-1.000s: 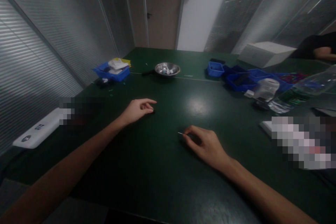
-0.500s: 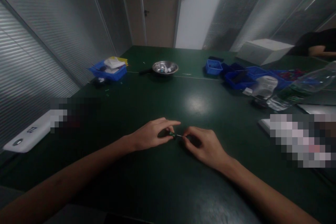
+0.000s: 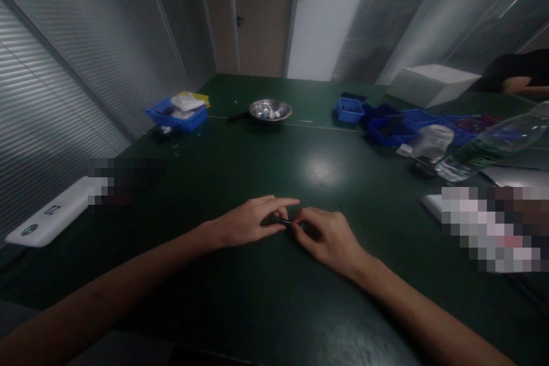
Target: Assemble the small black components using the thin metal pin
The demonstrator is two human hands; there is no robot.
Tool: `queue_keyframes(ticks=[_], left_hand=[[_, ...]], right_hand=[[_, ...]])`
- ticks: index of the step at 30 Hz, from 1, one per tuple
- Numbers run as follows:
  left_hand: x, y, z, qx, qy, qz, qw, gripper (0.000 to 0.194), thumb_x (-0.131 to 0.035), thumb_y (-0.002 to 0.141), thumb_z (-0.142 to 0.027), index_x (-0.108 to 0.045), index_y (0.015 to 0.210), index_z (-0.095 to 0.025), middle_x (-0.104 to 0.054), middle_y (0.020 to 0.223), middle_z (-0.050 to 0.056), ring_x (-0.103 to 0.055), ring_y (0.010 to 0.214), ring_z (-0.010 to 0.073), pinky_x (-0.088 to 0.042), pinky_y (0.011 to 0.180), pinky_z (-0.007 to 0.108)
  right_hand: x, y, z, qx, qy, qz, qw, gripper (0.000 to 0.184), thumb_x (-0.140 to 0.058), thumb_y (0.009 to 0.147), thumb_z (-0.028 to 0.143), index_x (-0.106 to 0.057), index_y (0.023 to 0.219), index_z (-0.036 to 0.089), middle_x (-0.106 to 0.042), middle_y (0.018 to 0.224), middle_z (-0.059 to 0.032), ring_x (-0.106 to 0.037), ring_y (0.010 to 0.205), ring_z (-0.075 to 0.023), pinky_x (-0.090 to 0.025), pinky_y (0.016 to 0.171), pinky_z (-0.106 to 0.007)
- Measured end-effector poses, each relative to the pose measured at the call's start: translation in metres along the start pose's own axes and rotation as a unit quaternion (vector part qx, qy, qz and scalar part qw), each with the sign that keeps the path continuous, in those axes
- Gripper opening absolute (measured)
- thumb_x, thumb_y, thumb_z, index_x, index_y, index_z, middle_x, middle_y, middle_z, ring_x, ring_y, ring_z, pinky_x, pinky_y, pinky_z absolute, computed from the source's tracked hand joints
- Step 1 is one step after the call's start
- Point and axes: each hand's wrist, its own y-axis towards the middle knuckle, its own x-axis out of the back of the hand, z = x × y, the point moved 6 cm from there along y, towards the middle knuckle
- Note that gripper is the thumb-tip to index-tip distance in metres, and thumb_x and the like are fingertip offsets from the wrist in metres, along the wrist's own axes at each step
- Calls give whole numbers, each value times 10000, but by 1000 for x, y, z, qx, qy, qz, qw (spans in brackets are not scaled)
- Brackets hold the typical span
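Note:
My left hand (image 3: 246, 220) is just left of the middle of the green table (image 3: 240, 291). Its index finger is stretched out to the right, while the thumb and a bent finger pinch a small slender object (image 3: 282, 221), dark with a bit of shine. My right hand (image 3: 330, 234) faces it from the right, thumb and forefinger closed at the object's right end. The fingertips of both hands almost meet. What exactly the object is, I cannot make out; the fingers cover much of it.
Farther back lie a metal bowl (image 3: 281, 119) with small bits in it, a blue tray (image 3: 195, 123) at left and several blue bins (image 3: 349, 111) at right. A plastic bottle (image 3: 476, 151) lies near a white box (image 3: 431, 83). A person's arm (image 3: 517, 84) shows far right.
My right hand has moved slightly left, closer to my left hand. The green part and thin shiny rod seen before between the hands are now mostly covered.

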Motion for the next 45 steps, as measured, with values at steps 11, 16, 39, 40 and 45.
queue_keyframes(ticks=[11, 16, 39, 40, 45], left_hand=[[15, -8, 2, 46, -28, 73, 996, 657, -581, 984, -114, -393, 1579, -318, -681, 1211, 62, -623, 1126, 199, -471, 1001, 378], [44, -15, 32, 79, -8, 48, 996, 603, -593, 976, -148, -461, 1537, -327, -671, 1231, 62, -628, 1111, 204, -493, 943, 352], [219, -113, 163, 329, 334, -288, 835, 211, -757, 809, -416, -755, 885, -219, -705, 954, 95, -655, 867, 284, -455, 738, 343], [219, -113, 164, 335, 329, -289, 834, 184, -753, 806, -390, -754, 873, -218, -703, 946, 94, -653, 858, 280, -454, 730, 343], [218, -113, 160, 360, 307, -299, 829, 162, -713, 821, -375, -727, 849, -217, -708, 912, 82, -646, 814, 260, -454, 711, 330]], right_hand=[[18, -10, -12, -23, 32, -39, 998, 161, -554, 1008, 302, -679, 986, 203, -699, 867, -16, -629, 667, -132, -464, 596, -247], [24, -11, -16, -44, 37, -50, 997, 168, -559, 1004, 317, -682, 982, 205, -709, 868, -12, -642, 669, -133, -480, 582, -241], [19, -11, -15, -43, 19, -31, 998, 205, -538, 1008, 344, -684, 995, 201, -726, 900, -32, -650, 673, -142, -496, 601, -262], [19, -11, -15, -45, 21, -30, 998, 207, -537, 1009, 346, -683, 995, 200, -725, 896, -32, -649, 670, -142, -495, 596, -260], [19, -11, -15, -48, 21, -31, 998, 198, -542, 1009, 344, -682, 993, 205, -724, 881, -25, -645, 652, -137, -490, 583, -252]])
